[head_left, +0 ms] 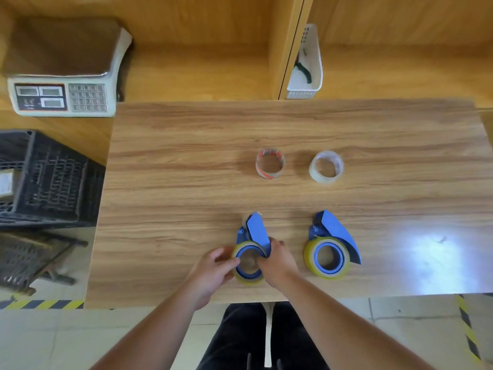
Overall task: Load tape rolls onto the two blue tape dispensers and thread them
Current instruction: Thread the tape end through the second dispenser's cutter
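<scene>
Two blue tape dispensers lie flat near the tabletop's near edge. Left dispenser carries a yellowish tape roll on its blue hub; left hand and right hand flank it, fingers pinching the roll's rim on both sides. Right dispenser, just beside, holds a yellowish roll, untouched. Farther back stand an empty cardboard core with red print and a thin clear tape roll, apart.
</scene>
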`<state>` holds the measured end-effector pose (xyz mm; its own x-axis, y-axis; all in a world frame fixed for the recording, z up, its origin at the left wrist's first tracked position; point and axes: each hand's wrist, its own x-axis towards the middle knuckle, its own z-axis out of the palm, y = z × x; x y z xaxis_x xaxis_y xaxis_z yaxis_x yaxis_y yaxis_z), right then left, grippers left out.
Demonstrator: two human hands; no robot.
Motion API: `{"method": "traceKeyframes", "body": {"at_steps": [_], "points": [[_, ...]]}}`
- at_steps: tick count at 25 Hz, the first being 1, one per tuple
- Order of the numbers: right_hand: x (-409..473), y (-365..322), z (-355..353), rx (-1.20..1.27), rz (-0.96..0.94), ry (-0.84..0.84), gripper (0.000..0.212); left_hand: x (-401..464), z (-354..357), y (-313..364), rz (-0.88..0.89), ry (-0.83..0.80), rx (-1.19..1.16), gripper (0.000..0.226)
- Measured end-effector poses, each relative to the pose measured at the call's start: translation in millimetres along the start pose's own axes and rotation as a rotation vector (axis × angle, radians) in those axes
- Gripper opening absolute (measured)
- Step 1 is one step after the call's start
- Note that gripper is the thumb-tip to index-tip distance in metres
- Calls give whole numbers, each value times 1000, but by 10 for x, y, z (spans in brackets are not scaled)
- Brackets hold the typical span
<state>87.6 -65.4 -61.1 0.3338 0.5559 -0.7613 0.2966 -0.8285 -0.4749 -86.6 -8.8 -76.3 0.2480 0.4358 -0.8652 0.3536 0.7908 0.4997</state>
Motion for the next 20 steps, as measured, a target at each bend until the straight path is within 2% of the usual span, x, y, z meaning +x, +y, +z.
{"method": "traceKeyframes", "body": {"at_steps": [4, 8, 11, 12, 14, 16, 17, 19, 20], "points": [[68, 16, 54, -17, -27, 13, 46, 111, 7, -66, -11, 48, -13, 27], [108, 22, 71, -27, -51, 28, 54, 235, -26, -190, -20, 88, -17, 39], [95, -13, 40, -52, -33, -4, 59, 220, -13, -173, -33, 124, -4, 34], [76, -32, -5, -57, -29, -17, 62, 165, 14, -123, -33, 147, 35, 34], [-3, -30, -168, -58, -66, 6, 65, 0, 101, 2, 39, 288, 257, 36], [-105, 73, -450, -100, -166, 166, 61, -195, 296, 126, 262, 447, 451, 33], [-137, 168, -628, -158, -208, 303, 61, -304, 448, 198, 387, 459, 463, 30], [-110, 442, -974, -246, -186, 528, 68, -454, 797, 294, 533, 346, 478, 25], [-76, 588, -1148, -257, -113, 542, 73, -479, 1006, 302, 552, 265, 525, 23]]}}
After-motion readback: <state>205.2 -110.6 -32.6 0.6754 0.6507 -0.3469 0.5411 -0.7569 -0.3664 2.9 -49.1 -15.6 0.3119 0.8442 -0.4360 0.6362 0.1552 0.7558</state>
